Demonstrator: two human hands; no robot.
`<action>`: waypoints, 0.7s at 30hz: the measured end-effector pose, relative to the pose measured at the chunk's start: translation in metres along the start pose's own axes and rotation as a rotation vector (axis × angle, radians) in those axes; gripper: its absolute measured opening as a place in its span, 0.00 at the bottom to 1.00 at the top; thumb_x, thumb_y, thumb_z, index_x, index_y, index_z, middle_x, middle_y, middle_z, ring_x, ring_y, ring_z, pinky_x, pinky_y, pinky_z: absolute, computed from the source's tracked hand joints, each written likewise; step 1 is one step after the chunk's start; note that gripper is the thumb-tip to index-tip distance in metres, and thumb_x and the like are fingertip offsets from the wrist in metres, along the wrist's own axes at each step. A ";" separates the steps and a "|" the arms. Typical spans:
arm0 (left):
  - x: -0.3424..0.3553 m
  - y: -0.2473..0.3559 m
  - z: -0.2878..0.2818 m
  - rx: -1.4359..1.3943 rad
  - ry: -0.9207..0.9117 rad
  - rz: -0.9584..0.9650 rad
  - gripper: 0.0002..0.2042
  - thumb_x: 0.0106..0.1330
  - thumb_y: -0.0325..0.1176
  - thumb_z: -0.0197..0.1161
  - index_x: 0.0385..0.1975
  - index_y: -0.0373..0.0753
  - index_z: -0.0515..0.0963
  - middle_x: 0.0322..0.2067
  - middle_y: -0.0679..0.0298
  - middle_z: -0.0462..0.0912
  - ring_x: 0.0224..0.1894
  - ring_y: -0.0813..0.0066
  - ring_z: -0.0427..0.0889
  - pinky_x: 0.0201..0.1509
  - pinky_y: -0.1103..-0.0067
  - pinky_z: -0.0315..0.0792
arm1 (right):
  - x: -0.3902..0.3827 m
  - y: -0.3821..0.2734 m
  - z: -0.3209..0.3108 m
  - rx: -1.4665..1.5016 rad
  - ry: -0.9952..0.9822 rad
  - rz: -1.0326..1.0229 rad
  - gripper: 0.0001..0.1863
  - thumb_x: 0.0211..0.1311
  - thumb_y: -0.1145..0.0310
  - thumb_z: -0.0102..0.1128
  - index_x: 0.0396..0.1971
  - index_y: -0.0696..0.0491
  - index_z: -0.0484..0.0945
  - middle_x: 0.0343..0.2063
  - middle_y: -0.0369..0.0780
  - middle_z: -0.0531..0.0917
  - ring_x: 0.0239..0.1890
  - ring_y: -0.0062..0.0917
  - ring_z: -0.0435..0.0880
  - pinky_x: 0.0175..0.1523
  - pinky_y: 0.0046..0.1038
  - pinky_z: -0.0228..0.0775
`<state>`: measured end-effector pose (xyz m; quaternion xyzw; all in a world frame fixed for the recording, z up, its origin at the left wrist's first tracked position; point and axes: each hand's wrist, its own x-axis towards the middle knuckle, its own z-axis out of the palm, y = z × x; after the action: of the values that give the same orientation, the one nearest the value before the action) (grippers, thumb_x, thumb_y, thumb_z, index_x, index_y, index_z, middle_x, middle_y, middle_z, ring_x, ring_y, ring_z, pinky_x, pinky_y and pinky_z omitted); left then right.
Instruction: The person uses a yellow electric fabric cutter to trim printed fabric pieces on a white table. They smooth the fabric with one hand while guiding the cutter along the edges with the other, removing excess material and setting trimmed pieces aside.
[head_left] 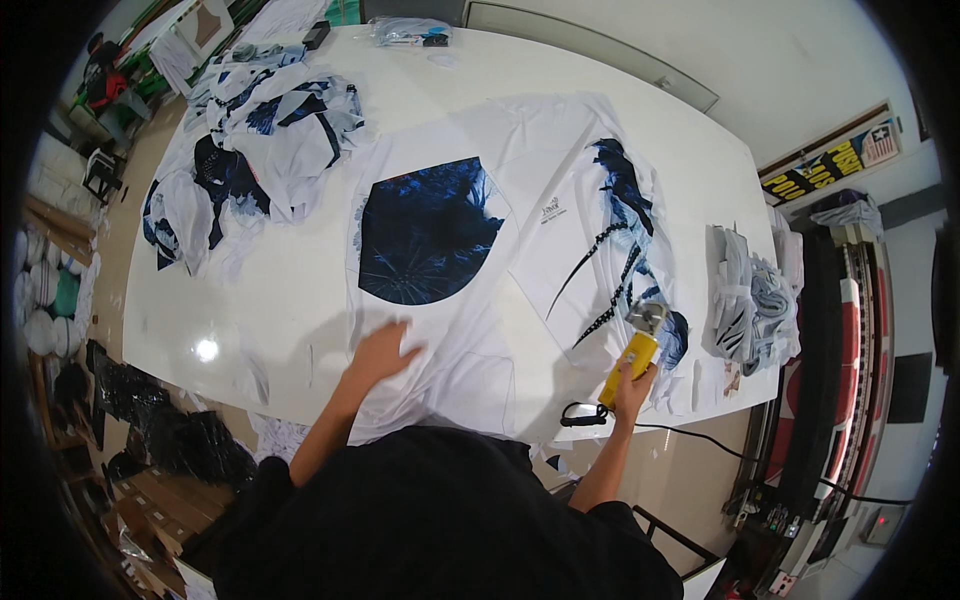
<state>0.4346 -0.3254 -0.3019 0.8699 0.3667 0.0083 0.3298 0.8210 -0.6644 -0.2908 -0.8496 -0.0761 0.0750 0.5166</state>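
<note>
A white printed fabric sheet (470,300) lies spread on the white table (250,300). It carries a dark blue rounded panel (425,235) and a white panel with blue and black streaks (610,240). My left hand (383,352) rests flat on the fabric just below the dark blue panel, fingers spread. My right hand (632,388) grips the yellow handle of an electric rotary cutter (640,340), whose round blade sits on the streaked panel's lower edge. Its black cord (700,437) trails off the table's near edge to the right.
A heap of cut white and blue fabric pieces (260,130) lies at the table's far left. A smaller stack of grey-white pieces (750,300) sits at the right edge. A large printing machine (850,380) stands to the right; boxes and black bags (170,440) crowd the floor at left.
</note>
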 end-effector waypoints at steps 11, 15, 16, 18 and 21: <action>0.180 -0.061 -0.040 0.309 0.283 -0.146 0.46 0.69 0.72 0.50 0.81 0.49 0.53 0.82 0.56 0.42 0.83 0.44 0.35 0.73 0.29 0.41 | -0.016 -0.056 0.098 -0.009 -0.164 -0.092 0.24 0.65 0.65 0.66 0.53 0.62 0.68 0.41 0.46 0.81 0.39 0.28 0.82 0.44 0.31 0.77; 0.143 -0.069 -0.028 0.295 0.260 -0.273 0.49 0.69 0.75 0.46 0.82 0.49 0.47 0.83 0.57 0.35 0.83 0.44 0.29 0.72 0.27 0.40 | -0.017 -0.034 0.091 0.036 -0.135 0.028 0.26 0.67 0.61 0.65 0.55 0.62 0.68 0.43 0.47 0.81 0.41 0.31 0.83 0.44 0.33 0.78; 0.136 -0.065 -0.025 0.281 0.263 -0.299 0.49 0.69 0.75 0.46 0.82 0.49 0.46 0.83 0.57 0.35 0.83 0.44 0.29 0.72 0.27 0.40 | -0.019 -0.029 0.085 0.063 -0.118 0.055 0.27 0.67 0.59 0.64 0.55 0.63 0.68 0.43 0.48 0.81 0.42 0.32 0.84 0.45 0.34 0.78; 0.121 -0.060 -0.023 0.239 0.203 -0.338 0.49 0.69 0.75 0.45 0.82 0.47 0.45 0.83 0.54 0.34 0.83 0.41 0.28 0.72 0.27 0.39 | -0.024 -0.022 0.073 0.158 -0.093 0.102 0.26 0.68 0.58 0.64 0.54 0.63 0.69 0.42 0.46 0.80 0.41 0.30 0.83 0.44 0.33 0.78; 0.108 -0.058 -0.024 0.212 0.155 -0.364 0.50 0.70 0.75 0.44 0.82 0.46 0.45 0.82 0.52 0.33 0.82 0.38 0.28 0.72 0.27 0.37 | -0.031 -0.018 0.057 0.159 -0.064 0.143 0.26 0.69 0.57 0.63 0.54 0.63 0.69 0.42 0.45 0.80 0.40 0.29 0.83 0.43 0.32 0.78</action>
<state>0.4711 -0.2126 -0.3415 0.8157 0.5410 -0.0231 0.2035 0.7785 -0.6134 -0.2988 -0.8064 -0.0254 0.1446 0.5728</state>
